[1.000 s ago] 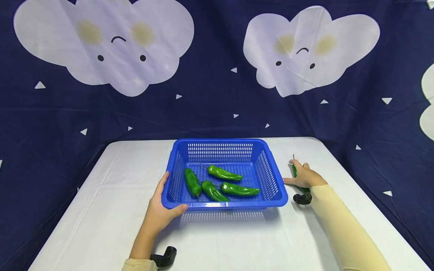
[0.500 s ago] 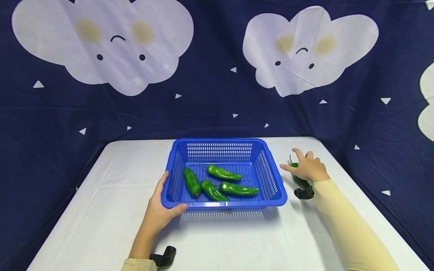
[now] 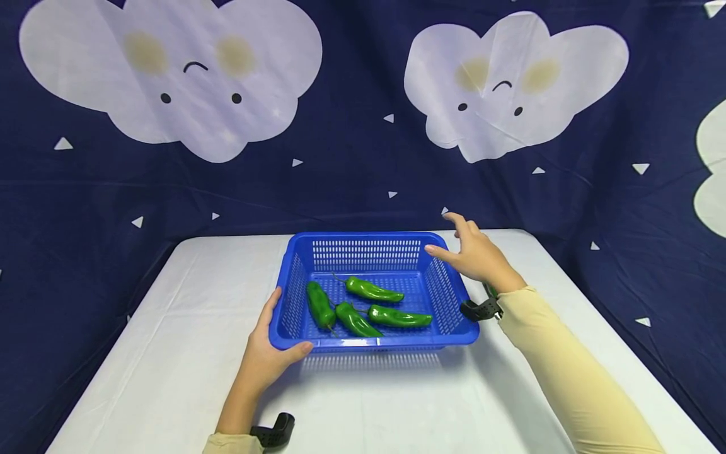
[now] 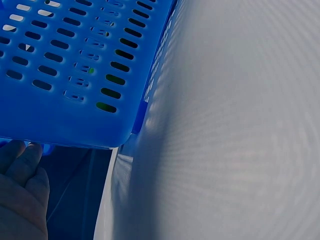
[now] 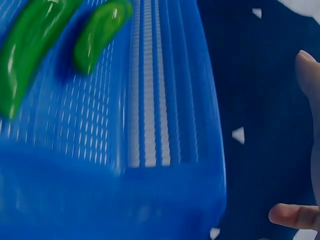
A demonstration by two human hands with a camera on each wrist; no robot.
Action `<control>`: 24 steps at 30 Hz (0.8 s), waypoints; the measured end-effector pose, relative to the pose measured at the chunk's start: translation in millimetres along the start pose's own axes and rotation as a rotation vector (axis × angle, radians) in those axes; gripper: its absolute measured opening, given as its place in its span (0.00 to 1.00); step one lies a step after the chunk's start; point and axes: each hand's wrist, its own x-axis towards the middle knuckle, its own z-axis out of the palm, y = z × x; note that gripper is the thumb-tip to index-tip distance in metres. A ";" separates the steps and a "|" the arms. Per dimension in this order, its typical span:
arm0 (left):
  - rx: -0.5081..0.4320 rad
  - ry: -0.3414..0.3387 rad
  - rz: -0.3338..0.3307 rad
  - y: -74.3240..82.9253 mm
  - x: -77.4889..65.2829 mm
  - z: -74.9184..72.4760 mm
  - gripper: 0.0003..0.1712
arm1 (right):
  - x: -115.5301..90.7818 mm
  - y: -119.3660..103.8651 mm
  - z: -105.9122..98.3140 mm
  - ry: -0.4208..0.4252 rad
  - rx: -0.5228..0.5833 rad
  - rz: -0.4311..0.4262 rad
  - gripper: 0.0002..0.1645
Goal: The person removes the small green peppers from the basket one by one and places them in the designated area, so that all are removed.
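Note:
My left hand [image 3: 265, 356] grips the near left corner of a blue plastic basket [image 3: 368, 342], its thumb over the front rim. In the left wrist view, curled fingers [image 4: 24, 167] lie at the basket's edge. Inside the basket lie several long green peppers, among them an upper one [image 3: 374, 290], a right one [image 3: 399, 317] and a left one [image 3: 321, 306]. My right hand [image 3: 481, 255] is over the basket's far right side, thumb and fingers spread, holding nothing. Another green pepper [image 3: 490, 290] lies right of the basket, mostly hidden by the right wrist.
A white cloth [image 3: 170, 328] covers the table under the basket. Behind it hangs a dark blue curtain [image 3: 351, 189] printed with clouds. Each wrist carries a black strap device, the left one [image 3: 275, 432] close to the table front.
My right hand has let go of the pepper on the table, lifted off it, and moved left and away from me to the basket's right rim. The left hand has stayed put.

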 end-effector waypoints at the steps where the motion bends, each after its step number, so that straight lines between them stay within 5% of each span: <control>1: 0.002 0.000 0.000 0.2 -0.1 0.2 0.67 | 1.1 -4.4 1.5 -0.003 0.010 -0.008 0.58; 24: -0.002 0.005 -0.019 -1.5 0.5 1.2 0.67 | 16.9 -88.3 62.8 -0.176 0.037 -0.089 0.60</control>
